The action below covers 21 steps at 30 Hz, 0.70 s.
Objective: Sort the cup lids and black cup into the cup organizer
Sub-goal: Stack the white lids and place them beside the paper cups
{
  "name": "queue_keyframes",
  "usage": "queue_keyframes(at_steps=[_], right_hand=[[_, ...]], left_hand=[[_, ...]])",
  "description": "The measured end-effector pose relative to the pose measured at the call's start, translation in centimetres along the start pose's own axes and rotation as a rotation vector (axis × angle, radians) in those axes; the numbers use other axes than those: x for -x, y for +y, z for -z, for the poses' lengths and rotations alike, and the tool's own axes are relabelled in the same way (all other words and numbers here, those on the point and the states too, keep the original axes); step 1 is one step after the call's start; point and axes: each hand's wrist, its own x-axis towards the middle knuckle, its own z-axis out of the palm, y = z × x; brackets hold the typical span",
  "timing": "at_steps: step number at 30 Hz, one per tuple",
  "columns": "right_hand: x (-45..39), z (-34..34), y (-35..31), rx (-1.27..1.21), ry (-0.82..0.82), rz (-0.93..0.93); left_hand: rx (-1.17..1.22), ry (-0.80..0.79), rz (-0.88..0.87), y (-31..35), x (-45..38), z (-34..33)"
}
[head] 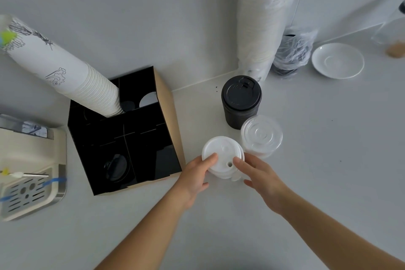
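Observation:
A stack of white cup lids (221, 151) stands on the white counter, just right of the black cup organizer (140, 151). My left hand (195, 178) holds the stack from the left with its thumb on the top lid. My right hand (259, 176) grips it from the right, thumb near the sip hole. Behind it are a stack of clear lids (261, 135) and a black cup with a black lid (241, 99). One black lid (116, 166) lies in the organizer's near left compartment. A tall stack of white paper cups (65, 72) leans out of a back compartment.
A coffee machine drip tray (28, 190) sits at the far left. Against the wall stand a wrapped sleeve of white cups (263, 19) and a bag of black lids (291, 50). A white saucer (337, 60) lies at the back right.

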Motion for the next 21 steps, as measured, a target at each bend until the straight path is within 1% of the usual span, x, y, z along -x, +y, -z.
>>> queue_keyframes(at_steps=[6,12,16,21], right_hand=[[0.6,0.0,0.4,0.043,0.0,0.005],[2.1,-0.2,0.6,0.103,-0.007,0.039],[3.1,-0.7,0.2,0.139,-0.05,0.067],[4.4,-1.9,-1.4,0.166,-0.091,0.101]], left_hand=[[0.066,0.019,-0.03,-0.7,0.8,0.1],[0.238,0.064,-0.061,-2.2,2.9,-0.4],[0.241,0.109,-0.124,-2.3,4.6,0.0],[0.234,0.105,-0.133,-2.1,6.3,1.2]])
